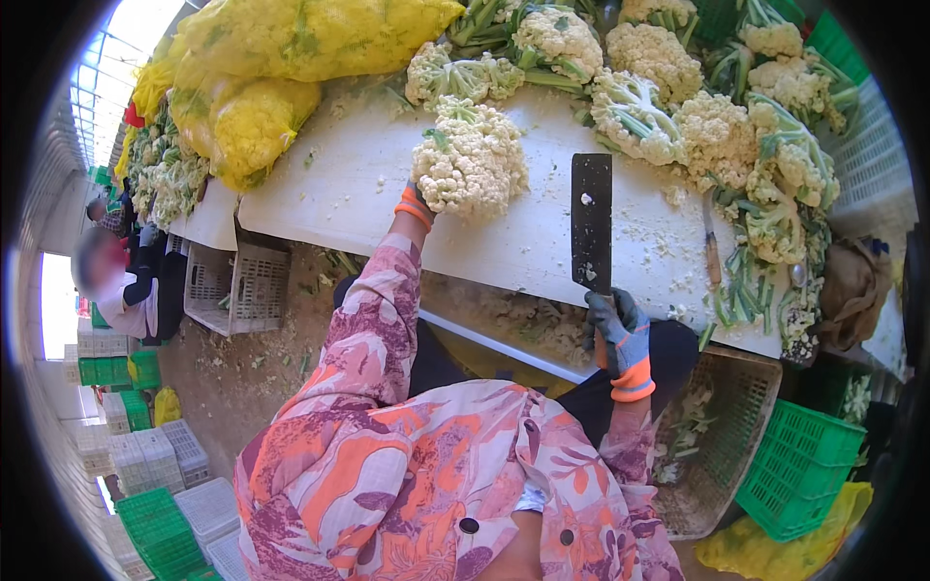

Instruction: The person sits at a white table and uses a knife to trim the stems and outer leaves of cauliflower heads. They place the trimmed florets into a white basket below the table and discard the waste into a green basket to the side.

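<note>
A large cream cauliflower head [472, 163] is held over the white tabletop [349, 160] by my left hand [420, 194]. Most of that hand is hidden behind the florets; a gloved edge and its orange cuff show. My right hand [617, 330], in a grey glove with an orange cuff, grips the handle of a cleaver [591, 225]. The cleaver's dark, broad blade points away from me above the table, with white crumbs stuck to it. A gap separates the blade from the cauliflower.
Cauliflower heads [654, 62] are piled along the far and right side. Yellow mesh sacks [312, 36] lie at the back left. A small knife [712, 250] rests at the right. Below stand a crate [719, 465] and a green crate [803, 465]. Another person [131, 290] sits at far left.
</note>
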Tool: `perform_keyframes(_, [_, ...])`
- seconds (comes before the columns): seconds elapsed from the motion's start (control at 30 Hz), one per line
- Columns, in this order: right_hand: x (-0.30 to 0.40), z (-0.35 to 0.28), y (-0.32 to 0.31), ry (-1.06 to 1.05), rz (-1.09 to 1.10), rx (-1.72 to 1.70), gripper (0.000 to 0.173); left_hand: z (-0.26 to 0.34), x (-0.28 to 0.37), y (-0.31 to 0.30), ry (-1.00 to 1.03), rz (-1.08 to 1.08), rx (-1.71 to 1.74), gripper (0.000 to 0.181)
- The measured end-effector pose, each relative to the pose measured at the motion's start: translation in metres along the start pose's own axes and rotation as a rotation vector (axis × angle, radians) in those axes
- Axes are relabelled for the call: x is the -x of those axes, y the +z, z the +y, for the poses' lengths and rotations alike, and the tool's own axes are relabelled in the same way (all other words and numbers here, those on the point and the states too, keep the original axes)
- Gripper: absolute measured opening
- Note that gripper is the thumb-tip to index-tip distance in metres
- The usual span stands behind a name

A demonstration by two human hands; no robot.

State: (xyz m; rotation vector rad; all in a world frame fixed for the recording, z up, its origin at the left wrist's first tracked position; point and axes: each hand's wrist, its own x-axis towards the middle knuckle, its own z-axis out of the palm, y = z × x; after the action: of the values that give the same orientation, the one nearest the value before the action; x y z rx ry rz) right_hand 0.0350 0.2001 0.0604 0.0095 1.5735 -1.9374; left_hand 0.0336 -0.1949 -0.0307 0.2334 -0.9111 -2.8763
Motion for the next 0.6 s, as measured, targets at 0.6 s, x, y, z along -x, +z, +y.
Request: perform_keyframes(0.6, [0.020,-0.024,0.007,-0.189,0.173,0.229,0.037,-0.116,-0.031,0.167,0.751,-0.135,-1.787,0.081])
